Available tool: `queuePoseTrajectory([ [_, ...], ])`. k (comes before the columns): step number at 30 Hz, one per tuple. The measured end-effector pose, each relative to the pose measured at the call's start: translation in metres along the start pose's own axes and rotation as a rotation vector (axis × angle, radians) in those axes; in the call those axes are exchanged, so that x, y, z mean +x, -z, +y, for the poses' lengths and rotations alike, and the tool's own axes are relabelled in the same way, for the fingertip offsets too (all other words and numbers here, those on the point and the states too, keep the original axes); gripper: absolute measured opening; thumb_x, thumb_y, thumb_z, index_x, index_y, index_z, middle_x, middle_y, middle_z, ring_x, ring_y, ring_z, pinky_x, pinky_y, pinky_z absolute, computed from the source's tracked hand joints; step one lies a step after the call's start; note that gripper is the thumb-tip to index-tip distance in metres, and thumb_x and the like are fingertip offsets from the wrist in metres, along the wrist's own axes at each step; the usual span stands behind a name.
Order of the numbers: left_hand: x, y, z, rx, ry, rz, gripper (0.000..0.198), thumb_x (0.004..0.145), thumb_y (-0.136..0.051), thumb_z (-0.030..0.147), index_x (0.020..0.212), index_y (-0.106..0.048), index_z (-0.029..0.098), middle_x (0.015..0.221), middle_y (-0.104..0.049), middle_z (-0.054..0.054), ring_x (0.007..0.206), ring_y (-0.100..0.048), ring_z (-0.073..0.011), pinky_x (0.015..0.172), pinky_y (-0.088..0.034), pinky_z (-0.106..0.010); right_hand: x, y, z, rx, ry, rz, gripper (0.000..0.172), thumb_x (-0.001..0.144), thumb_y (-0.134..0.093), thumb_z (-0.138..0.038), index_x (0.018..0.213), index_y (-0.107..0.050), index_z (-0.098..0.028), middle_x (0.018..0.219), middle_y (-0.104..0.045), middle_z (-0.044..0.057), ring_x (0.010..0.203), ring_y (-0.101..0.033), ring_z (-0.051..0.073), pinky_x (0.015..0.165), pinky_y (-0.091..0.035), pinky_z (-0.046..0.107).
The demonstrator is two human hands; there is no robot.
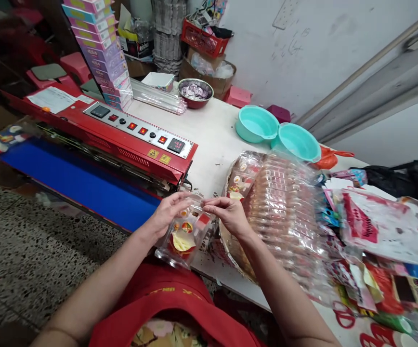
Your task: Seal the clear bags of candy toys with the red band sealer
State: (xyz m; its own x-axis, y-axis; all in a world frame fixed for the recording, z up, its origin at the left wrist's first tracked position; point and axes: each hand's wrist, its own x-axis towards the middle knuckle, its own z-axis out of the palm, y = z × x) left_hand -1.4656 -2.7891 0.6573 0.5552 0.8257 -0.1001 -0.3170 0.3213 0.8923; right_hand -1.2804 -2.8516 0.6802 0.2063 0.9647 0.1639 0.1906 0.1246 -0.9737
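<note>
A clear plastic bag (182, 241) printed with food pictures hangs upright between my hands, in front of the red apron. My left hand (169, 212) pinches its top edge on the left, and my right hand (228, 213) pinches the same edge on the right. Just ahead of the bag is the near end of a red band sealer (133, 144) with a blue conveyor belt (82, 180). To the right of my right hand, a round basket (227, 243) holds a row of similar packed bags (277, 207).
Two turquoise basins (257, 124) stand behind the basket. A metal bowl of small packets (195, 93) and a tall stack of small boxes (102, 55) are at the back. Wrappers and a white plastic bag (385, 224) clutter the right, near red scissors (344, 315).
</note>
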Motion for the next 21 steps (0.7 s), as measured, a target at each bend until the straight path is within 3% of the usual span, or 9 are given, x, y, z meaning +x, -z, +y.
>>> queuePoseTrajectory([
  [4,0.009,0.017,0.002,-0.023,0.030,0.220,0.035,0.053,-0.083,0.033,0.078,-0.070,0.012,0.079,-0.072,-0.008,0.063,-0.062,-0.0141,0.054,-0.046,-0.023,0.007,-0.018,0.014,-0.028,-0.037,0.009,0.023,0.056,-0.084,-0.041,0.065,-0.075,-0.022,0.080,-0.076,0.006,0.079,-0.070,0.025,0.077,-0.055,0.039],
  [9,0.031,0.030,-0.016,-0.045,0.004,0.419,0.028,0.049,-0.081,0.026,0.068,-0.066,0.012,0.059,-0.066,-0.003,0.054,-0.059,-0.0129,0.051,-0.044,-0.022,0.018,-0.036,0.035,-0.035,-0.109,0.068,0.026,0.053,-0.084,-0.038,0.069,-0.073,-0.020,0.071,-0.074,0.005,0.064,-0.066,0.021,0.063,-0.053,0.033],
  [14,0.047,0.051,-0.026,-0.075,0.062,0.457,0.030,0.052,-0.081,0.027,0.071,-0.064,0.012,0.059,-0.066,-0.003,0.047,-0.057,-0.0114,0.046,-0.043,-0.021,0.042,-0.051,0.062,0.154,-0.208,0.121,0.038,0.045,-0.086,-0.034,0.071,-0.065,-0.017,0.063,-0.070,0.003,0.059,-0.064,0.017,0.060,-0.051,0.029],
  [21,0.043,0.085,-0.007,-0.052,0.103,0.487,0.036,0.047,-0.079,0.014,0.079,-0.065,0.010,0.068,-0.070,-0.008,0.052,-0.063,-0.0171,0.047,-0.048,-0.024,0.081,-0.090,0.084,0.208,-0.217,0.179,0.045,0.044,-0.085,-0.040,0.073,-0.058,-0.017,0.060,-0.067,0.001,0.055,-0.061,0.016,0.054,-0.046,0.027],
])
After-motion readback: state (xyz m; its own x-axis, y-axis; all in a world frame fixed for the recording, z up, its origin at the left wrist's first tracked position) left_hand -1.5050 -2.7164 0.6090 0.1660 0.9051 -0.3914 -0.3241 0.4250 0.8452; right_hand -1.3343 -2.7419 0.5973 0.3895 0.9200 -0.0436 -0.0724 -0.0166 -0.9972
